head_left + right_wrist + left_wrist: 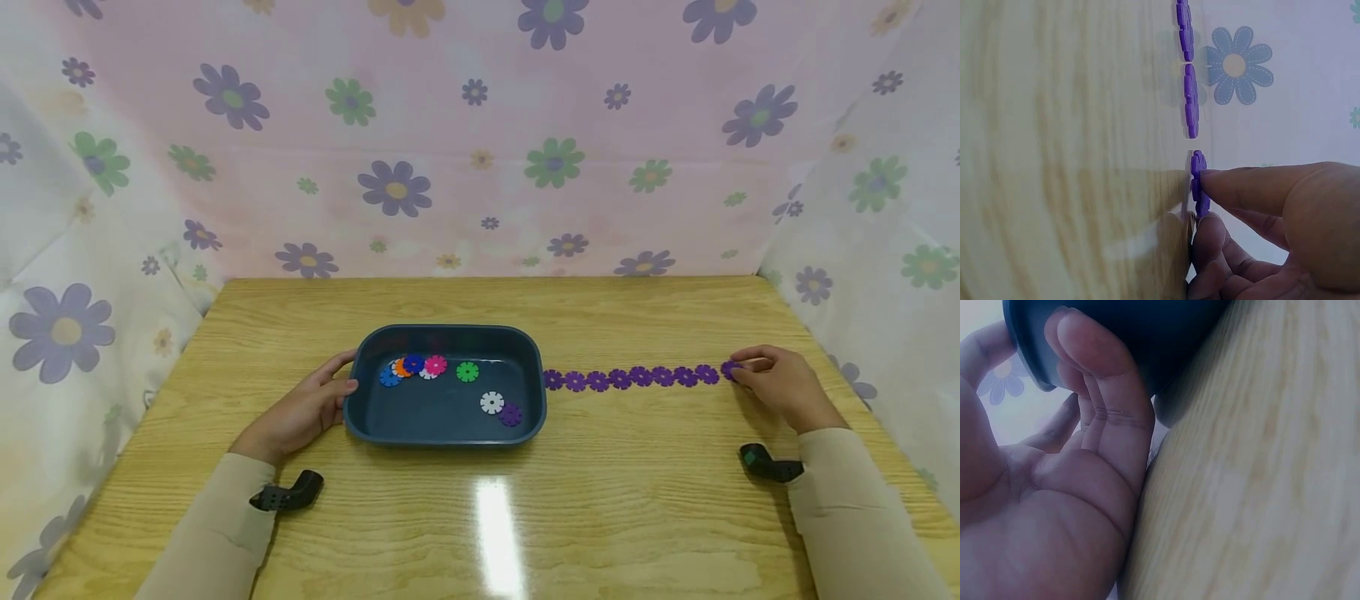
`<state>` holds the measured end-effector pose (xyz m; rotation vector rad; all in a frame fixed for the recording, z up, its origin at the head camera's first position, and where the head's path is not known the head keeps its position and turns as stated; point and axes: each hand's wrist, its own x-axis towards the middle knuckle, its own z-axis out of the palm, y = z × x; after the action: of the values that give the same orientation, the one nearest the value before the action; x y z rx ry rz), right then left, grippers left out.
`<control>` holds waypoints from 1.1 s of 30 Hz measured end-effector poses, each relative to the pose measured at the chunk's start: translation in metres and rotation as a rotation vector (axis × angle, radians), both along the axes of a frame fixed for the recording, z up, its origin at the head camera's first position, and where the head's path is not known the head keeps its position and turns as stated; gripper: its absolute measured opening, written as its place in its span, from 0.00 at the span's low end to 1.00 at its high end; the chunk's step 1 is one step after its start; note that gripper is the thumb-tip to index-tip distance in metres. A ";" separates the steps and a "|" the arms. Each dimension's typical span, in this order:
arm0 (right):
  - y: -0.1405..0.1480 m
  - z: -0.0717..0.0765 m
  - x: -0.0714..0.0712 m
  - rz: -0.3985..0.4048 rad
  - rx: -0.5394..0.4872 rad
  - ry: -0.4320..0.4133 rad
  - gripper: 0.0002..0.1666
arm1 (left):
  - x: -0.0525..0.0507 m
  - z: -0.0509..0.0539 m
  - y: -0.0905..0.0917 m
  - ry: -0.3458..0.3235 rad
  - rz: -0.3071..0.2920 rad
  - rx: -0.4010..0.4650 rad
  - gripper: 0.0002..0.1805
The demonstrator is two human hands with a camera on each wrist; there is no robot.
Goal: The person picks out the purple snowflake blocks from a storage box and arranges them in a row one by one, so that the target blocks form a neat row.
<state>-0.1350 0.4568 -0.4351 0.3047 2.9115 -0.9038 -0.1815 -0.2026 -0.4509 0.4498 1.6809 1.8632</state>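
Observation:
My left hand [300, 412] grips the left end of a dark blue-grey plastic tray [446, 436], thumb over the rim and fingers against the outer wall. In the left wrist view, curled fingers [1119, 409] touch the tray's side [1166, 337]. At the far right, my right hand [783, 387] holds a purple notched disc [727, 369] between thumb and fingers, at the end of a row of purple discs [640, 376]. In the right wrist view, the held disc [1199, 181] lies at the table surface, a small gap from the neighbouring disc [1191, 103].
Inside the tray are a green disc [467, 372], a white disc [492, 402] beside a purple one [511, 415], and an overlapping cluster with a pink disc [436, 365]. Flowered cloth [480, 125] surrounds the wooden table [637, 500] at the back and sides.

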 end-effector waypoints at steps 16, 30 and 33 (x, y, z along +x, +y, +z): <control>-0.016 0.004 0.001 -0.019 0.017 0.103 0.28 | 0.006 -0.002 -0.004 -0.010 0.013 -0.006 0.34; -0.170 0.062 -0.013 0.430 -0.121 0.352 0.11 | 0.001 0.000 0.002 -0.012 0.030 -0.030 0.33; -0.199 0.066 -0.019 0.594 -0.118 0.322 0.10 | 0.000 -0.001 0.002 -0.007 0.031 -0.030 0.33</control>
<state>-0.1542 0.2580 -0.3692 -0.7373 2.9061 -1.0738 -0.1815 -0.2007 -0.4520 0.4067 1.7185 1.8571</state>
